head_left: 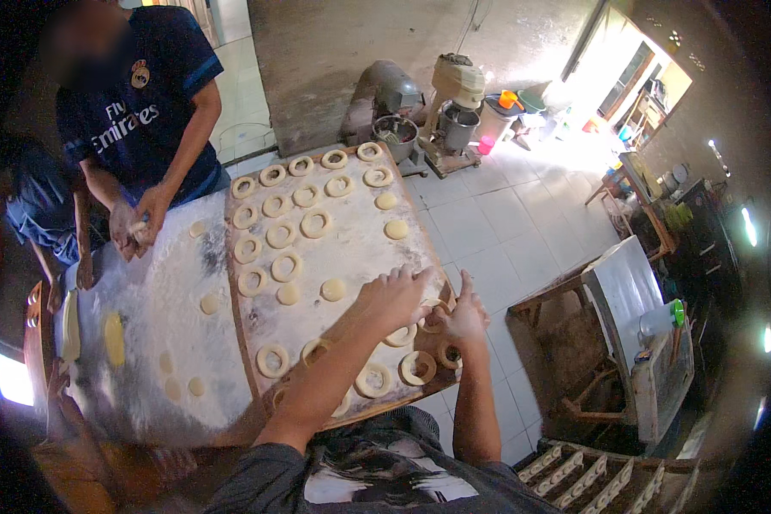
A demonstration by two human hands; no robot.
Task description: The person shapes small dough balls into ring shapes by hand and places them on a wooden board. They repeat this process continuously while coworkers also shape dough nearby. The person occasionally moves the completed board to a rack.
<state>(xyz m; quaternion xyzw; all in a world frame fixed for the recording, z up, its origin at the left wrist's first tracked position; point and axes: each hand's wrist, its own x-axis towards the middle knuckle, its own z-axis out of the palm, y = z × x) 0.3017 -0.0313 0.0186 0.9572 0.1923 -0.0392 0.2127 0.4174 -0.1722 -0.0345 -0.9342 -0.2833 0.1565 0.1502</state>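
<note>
At the board's right edge my left hand and my right hand come together around a pale dough ring, partly hidden by the fingers. My right index finger points up while its other fingers curl at the ring. My left fingers bend over toward it from the other side. Under and beside my hands lie more dough rings on the floured wooden board. Flat dough rounds without holes sit farther left, and rows of rings fill the board's far left.
Across the floured table, a person in a dark shirt works dough in both hands. An elongated yellow dough piece lies there. Two mixers stand by the wall. Racked trays and a metal-topped table are to my right.
</note>
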